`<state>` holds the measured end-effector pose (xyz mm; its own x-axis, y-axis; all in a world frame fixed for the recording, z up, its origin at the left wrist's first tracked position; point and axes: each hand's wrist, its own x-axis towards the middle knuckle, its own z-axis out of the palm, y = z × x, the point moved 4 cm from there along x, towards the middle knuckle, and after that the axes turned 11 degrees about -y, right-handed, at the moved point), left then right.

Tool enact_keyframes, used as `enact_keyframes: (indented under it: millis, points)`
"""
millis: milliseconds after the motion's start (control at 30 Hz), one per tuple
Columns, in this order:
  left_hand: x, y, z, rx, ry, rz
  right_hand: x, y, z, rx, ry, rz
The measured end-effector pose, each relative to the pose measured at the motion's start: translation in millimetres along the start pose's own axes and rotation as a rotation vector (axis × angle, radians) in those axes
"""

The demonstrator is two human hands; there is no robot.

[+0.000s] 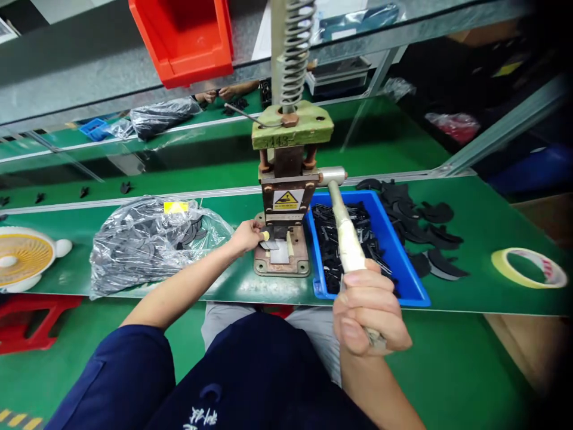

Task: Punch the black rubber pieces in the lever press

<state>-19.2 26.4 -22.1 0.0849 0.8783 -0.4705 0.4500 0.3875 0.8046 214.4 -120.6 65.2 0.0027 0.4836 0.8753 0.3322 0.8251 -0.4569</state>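
Observation:
A small hand press (286, 179) with a green top plate, a spring and a yellow warning label stands on the green bench. My right hand (369, 313) is wrapped round the end of its long taped lever (347, 236), which slants toward me. My left hand (246, 236) pinches a small dark part (270, 243) on the press base plate (282, 260), under the ram; a taped fingertip shows. What exactly the part is I cannot make out.
A blue bin (403, 269) of black parts sits right of the press, with curved black pieces (425, 230) beyond it. A plastic bag of black parts (147, 242) lies left. A tape roll (528, 269), a small fan (22, 257), a red bin (188, 39) overhead, another person's hands (219, 94) far back.

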Motion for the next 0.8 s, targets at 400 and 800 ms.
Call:
enact_keyframes:
  millis: [400,800]
  points:
    - [-9,-19,7.9,-0.557,-0.084,0.117,124,-13,2,0.183,0.154,-0.184]
    - [-63,-21,-18.8,-0.504,-0.307,0.277,-49,61,80,0.555,-0.394,1.228]
